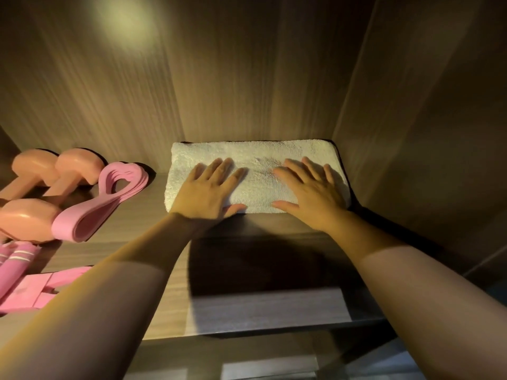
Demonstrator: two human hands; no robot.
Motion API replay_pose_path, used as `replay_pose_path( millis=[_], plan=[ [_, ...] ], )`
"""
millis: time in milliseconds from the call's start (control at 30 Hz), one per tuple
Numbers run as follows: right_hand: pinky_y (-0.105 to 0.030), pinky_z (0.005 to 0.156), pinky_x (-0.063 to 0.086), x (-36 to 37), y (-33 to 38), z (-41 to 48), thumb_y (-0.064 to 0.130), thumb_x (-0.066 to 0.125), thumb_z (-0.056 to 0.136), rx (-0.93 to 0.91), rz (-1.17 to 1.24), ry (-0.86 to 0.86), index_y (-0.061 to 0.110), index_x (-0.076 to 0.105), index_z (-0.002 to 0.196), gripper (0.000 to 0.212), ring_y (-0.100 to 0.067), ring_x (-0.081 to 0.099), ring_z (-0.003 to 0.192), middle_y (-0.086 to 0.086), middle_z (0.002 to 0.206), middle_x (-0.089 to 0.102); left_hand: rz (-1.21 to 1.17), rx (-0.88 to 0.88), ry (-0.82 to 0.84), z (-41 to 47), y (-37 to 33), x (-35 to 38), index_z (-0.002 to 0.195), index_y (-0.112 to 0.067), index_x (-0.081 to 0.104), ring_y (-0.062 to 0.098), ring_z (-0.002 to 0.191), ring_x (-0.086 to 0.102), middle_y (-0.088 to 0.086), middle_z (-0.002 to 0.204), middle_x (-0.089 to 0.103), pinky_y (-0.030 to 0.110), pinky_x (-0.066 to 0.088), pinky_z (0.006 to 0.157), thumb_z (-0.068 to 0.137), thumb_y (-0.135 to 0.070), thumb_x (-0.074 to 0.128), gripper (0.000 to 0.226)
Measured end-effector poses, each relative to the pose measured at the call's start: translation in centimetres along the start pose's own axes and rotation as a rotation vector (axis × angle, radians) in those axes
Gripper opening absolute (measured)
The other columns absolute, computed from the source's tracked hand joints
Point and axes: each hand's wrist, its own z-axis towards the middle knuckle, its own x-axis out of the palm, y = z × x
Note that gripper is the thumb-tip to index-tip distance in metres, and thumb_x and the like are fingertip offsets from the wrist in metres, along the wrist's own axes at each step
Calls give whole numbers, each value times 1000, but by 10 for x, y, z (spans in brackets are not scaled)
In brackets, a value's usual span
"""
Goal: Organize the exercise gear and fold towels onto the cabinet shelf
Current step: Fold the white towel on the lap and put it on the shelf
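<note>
Both forearms reach in from 5 and 7 o'clock across the front edge of the shelf (129,229). In this one head view, the left hand (208,187) and the right hand (310,190) lie side by side, palms down, on a folded white towel (259,185). Their fingers are straight and spread, and they grip nothing. The towel sits just right of centre, its back edge against the cabinet's rear wall and its right end close to the side wall at 3 o'clock. At 9 o'clock, well apart from the towel, lie peach dumbbells (74,165) and a stack of pink loop bands (90,215). Pink striped handles (19,259) show at 8 o'clock, too cropped to name.

The step looks like settling and flattening the towel. To do it well:
- Keep both palms flat and press evenly, so neither end puffs up.
- Smooth from the middle outward toward 9 and 3 o'clock; terry cloth tends to bunch if it is dragged one way.
- Push straight back, not at a slant, so the folded layers stay aligned and square to the wall.
- Lift the hands straight up afterwards so the top layer does not shift.
</note>
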Motion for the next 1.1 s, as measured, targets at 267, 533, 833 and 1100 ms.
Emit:
replay_pose_path(
  millis=[267,533,833,1100],
  plan=[
    [-62,115,10,-1,-8,-2,74,40,82,84,-46,18,30,21,150,83,-34,7,148,-1,161,12,-34,-44,28,-6,20,5,153,-16,27,33,143,31,17,156,30,48,28,114,88,-72,14,87],
    [-48,121,2,-26,-29,-9,49,56,92,26,16,232,23,0,155,88,-25,-8,150,-2,163,-10,-98,36,80,-14,47,5,156,-21,2,18,150,5,4,163,3,34,6,120,81,-74,19,93],
    [-44,118,-8,-41,9,5,46,65,87,14,19,300,17,-12,154,106,-26,-15,148,-2,160,-19,-142,-67,174,-12,43,-1,156,-20,-2,14,150,-2,0,163,-5,33,5,122,93,-56,46,87],
    [-44,122,2,-30,60,38,28,61,93,-181,102,259,18,6,156,84,-17,-3,150,3,163,-2,-195,-61,153,-14,48,1,156,-21,2,11,149,0,-2,163,-2,31,5,120,93,-56,47,85]
  ],
)
